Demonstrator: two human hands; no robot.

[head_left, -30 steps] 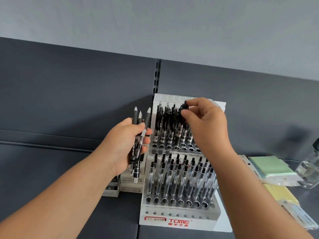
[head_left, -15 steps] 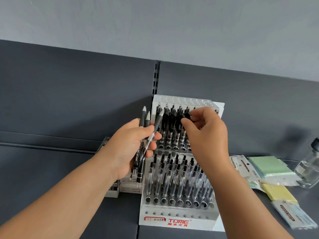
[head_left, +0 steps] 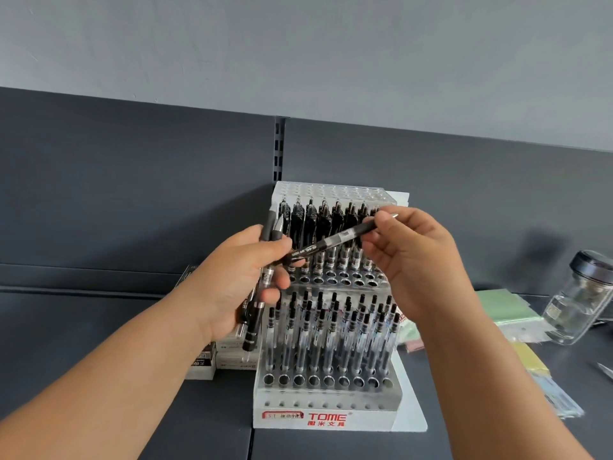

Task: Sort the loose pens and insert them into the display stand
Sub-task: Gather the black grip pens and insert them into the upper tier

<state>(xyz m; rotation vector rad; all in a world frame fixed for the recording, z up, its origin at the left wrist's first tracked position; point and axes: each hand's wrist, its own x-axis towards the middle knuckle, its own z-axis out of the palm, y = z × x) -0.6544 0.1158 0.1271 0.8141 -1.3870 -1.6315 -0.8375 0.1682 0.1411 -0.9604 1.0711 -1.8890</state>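
A clear tiered display stand (head_left: 325, 415) marked TOME stands on the dark shelf, its upper tier filled with black pens and its lower tier with clear-barrelled pens. My left hand (head_left: 238, 277) grips a bundle of black pens (head_left: 253, 313) upright, just left of the stand. My right hand (head_left: 411, 257) pinches the tip end of one black pen (head_left: 335, 242). That pen lies slanted across the front of the upper tier, its other end still at my left thumb.
Small boxes (head_left: 205, 360) sit left of the stand behind my left wrist. Green and yellow note pads (head_left: 507, 307) and packets lie to the right, with a glass jar (head_left: 577, 297) at the far right. A dark back panel rises behind.
My right hand left the upper row of the stand and came across to the bundle. It now pinches one pen and draws it sideways out of my left hand.
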